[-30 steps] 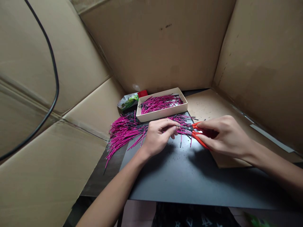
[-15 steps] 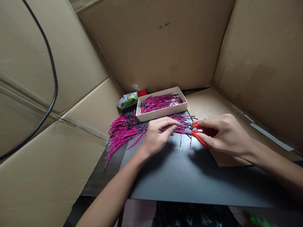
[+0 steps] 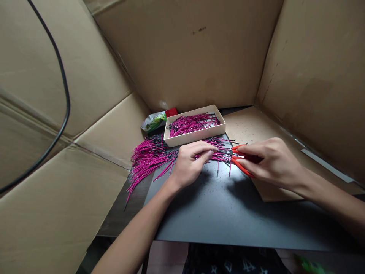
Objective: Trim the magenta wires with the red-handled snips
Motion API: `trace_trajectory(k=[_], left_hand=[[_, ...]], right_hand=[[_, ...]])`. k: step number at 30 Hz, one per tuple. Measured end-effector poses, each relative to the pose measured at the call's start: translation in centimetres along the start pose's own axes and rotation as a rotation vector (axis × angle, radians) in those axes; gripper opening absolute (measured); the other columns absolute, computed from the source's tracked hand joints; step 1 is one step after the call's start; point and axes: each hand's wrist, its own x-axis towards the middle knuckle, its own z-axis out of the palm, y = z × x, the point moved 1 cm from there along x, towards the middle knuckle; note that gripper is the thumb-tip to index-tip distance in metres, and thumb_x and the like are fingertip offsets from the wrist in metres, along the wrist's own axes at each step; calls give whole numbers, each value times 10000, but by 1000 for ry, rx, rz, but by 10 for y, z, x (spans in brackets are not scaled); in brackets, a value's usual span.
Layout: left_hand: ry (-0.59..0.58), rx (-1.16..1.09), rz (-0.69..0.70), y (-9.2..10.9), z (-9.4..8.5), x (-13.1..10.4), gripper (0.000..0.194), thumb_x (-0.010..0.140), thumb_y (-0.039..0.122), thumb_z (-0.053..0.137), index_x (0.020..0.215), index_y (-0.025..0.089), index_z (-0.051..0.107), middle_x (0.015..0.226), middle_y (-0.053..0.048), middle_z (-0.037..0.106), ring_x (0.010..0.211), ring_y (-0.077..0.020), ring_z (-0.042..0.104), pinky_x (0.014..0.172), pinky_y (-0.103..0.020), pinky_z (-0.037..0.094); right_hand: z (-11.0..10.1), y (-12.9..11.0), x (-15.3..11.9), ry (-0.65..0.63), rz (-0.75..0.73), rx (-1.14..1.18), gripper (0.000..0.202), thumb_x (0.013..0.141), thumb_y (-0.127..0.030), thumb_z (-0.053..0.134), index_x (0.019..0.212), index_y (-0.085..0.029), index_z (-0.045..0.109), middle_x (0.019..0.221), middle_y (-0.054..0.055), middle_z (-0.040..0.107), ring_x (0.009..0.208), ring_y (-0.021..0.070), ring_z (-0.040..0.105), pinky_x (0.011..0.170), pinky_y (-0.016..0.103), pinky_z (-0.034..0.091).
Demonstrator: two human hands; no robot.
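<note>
Your L hand (image 3: 189,163) is pinched narrow, thumb to finger, right at the tips of the tool (image 3: 229,152); prob. on a wire, but what's in there is too small to tell. Your R hand (image 3: 270,160) wraps the tool's red handles, which stand a bit apart. To do it well: L pinch steady, skin clear of the tips, tool in line w/ the pinch, squeeze light.

Below the grip, grey mat (image 3: 205,220) w/ dark specks (image 3: 212,186). Pink/black wires (image 3: 151,156) lie loose behind the pinch and off to its L, partly on the dark table (image 3: 111,220). Flat card (image 3: 242,121) R of the grip. Beyond: box (image 3: 196,137) w/ more wires, packet (image 3: 155,121) just L of it. Farthest, cardboard walls (image 3: 194,64) at back + both sides; black cable (image 3: 64,83) far L.
</note>
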Motion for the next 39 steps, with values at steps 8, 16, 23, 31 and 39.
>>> trace_trajectory(k=[8, 16, 23, 31, 39], left_hand=[[-4, -4, -8, -1, 1, -1, 141, 883, 171, 581, 895, 150, 721, 941, -80, 716, 881, -176, 671, 793, -319, 558], [-10, -10, -11, -2, 1, 0, 147, 885, 180, 577, 900, 152, 721, 942, -85, 717, 868, -178, 670, 762, -310, 558], [-13, -2, -5, -2, 1, 0, 152, 887, 170, 569, 913, 154, 718, 945, -79, 717, 870, -177, 667, 774, -309, 545], [-21, -4, 15, 0, 1, 0, 158, 894, 165, 557, 924, 160, 712, 938, -73, 707, 848, -164, 651, 772, -304, 529], [-33, 4, -7, 1, -1, 1, 172, 902, 182, 540, 929, 160, 709, 923, -73, 701, 829, -165, 645, 754, -302, 524]], right_hand=[[-1, -4, 1, 3, 71, 32, 180, 787, -272, 603, 869, -185, 738, 523, -22, 564, 463, 96, 428, 478, 267, 285], [-1, 1, 0, -36, 22, 11, 188, 839, -290, 574, 854, -181, 726, 535, -13, 567, 464, 95, 420, 487, 270, 285], [0, -2, 0, -3, 47, 22, 190, 822, -281, 583, 861, -174, 735, 556, -3, 594, 477, 102, 450, 496, 271, 296], [0, 1, -1, -26, 48, 35, 194, 809, -267, 598, 901, -173, 741, 548, -9, 590, 474, 99, 444, 489, 266, 296], [0, -1, 0, -5, 47, 13, 185, 816, -274, 592, 886, -176, 732, 564, -2, 603, 484, 101, 455, 498, 266, 306]])
